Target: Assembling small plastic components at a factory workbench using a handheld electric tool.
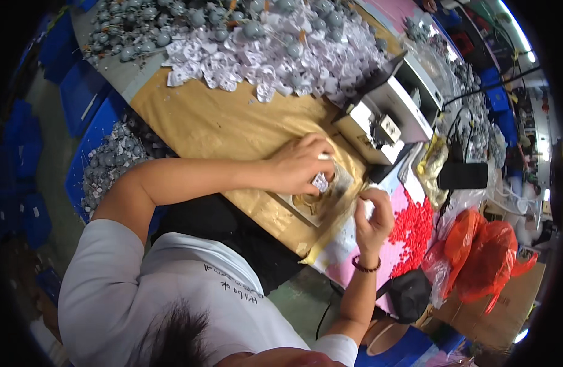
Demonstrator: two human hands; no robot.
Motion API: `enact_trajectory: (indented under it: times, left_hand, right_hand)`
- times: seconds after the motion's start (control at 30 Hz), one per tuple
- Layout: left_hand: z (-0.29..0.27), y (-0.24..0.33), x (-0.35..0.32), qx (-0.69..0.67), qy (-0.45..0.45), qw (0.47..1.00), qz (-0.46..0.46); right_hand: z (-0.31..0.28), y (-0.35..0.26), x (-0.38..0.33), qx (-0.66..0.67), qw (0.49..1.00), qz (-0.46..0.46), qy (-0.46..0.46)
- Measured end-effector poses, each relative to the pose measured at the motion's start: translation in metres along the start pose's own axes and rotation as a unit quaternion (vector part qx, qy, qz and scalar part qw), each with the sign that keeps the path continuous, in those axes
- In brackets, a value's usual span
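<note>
My left hand (pixel 303 165) reaches across the brown-covered table. Its thumb and fingers are closed on a small white plastic piece (pixel 320 181) with grey markings. Beneath that hand lies a flat, pale rectangular plate (pixel 300 208), partly hidden by the fingers. To its right, my right hand (pixel 374 214) is raised with its fingers pinched together, beside the plate and near the scattered small red parts (pixel 410 229). Something white shows at those fingertips, too small to name. A dark beaded bracelet (pixel 366 265) circles the right wrist.
A large heap of white plastic pieces (pixel 263 58) and grey round parts (pixel 135 30) covers the far table. A white box-like device (pixel 379 125) stands beyond my hands. Blue bins (pixel 80 104) are at left. A dark phone (pixel 463 175) and red plastic bags (pixel 486 251) are at right.
</note>
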State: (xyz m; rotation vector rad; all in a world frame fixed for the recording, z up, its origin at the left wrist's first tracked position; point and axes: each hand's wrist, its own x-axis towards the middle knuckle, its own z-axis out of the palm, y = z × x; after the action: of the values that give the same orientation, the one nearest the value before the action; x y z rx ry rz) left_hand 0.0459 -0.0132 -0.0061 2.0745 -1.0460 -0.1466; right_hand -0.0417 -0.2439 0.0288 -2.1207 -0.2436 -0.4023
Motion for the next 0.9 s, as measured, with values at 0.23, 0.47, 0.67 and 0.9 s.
enact_trajectory:
  times: [0.23, 0.47, 0.67, 0.9]
  left_hand:
    - [-0.001, -0.002, -0.006, -0.011, 0.017, 1.0, -0.002]
    - [-0.018, -0.011, -0.004, 0.047, 0.003, 0.997, 0.056]
    - [-0.042, -0.013, 0.015, 0.036, -0.127, 0.984, 0.119]
    - [-0.192, -0.069, 0.1, 0.339, 0.135, 0.931, -0.015]
  right_hand:
    - [0.048, 0.002, 0.008, -0.109, 0.98, -0.156, -0.054]
    - [0.054, 0.003, 0.005, -0.205, 0.956, -0.186, -0.093]
    - [0.054, -0.006, -0.002, -0.218, 0.961, -0.148, -0.087]
    - [0.055, -0.018, 0.005, -0.181, 0.978, -0.046, -0.091]
